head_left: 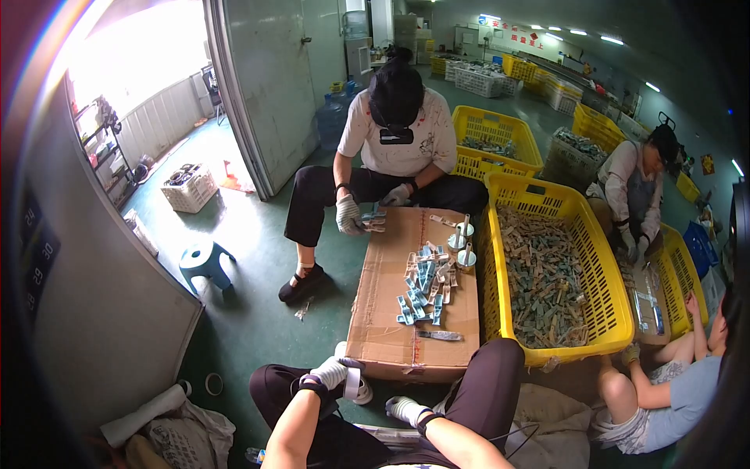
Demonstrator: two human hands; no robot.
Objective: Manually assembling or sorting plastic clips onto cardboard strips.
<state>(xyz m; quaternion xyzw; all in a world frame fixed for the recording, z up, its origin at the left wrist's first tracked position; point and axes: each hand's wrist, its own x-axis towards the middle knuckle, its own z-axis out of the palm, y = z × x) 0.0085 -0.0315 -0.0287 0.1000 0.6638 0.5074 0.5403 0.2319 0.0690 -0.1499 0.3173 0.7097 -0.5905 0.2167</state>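
Note:
My left hand (330, 373), in a white work glove, is raised over my left knee and holds a small flat white-and-dark piece (352, 381) by its edge. My gloved right hand (405, 408) rests low between my knees, fingers curled; I cannot tell whether it holds anything. In front of me a flattened cardboard box (383, 328) carries a heap of small blue and white parts (426, 285) and one loose part (439, 335) near my side. Both hands are short of the box's near edge.
A yellow crate (562, 207) full of small parts stands right of the box. A person sits opposite with gloved hands at the box's far edge (350, 214). Other people sit at the right by more yellow crates (687, 273). A teal stool (205, 260) stands left.

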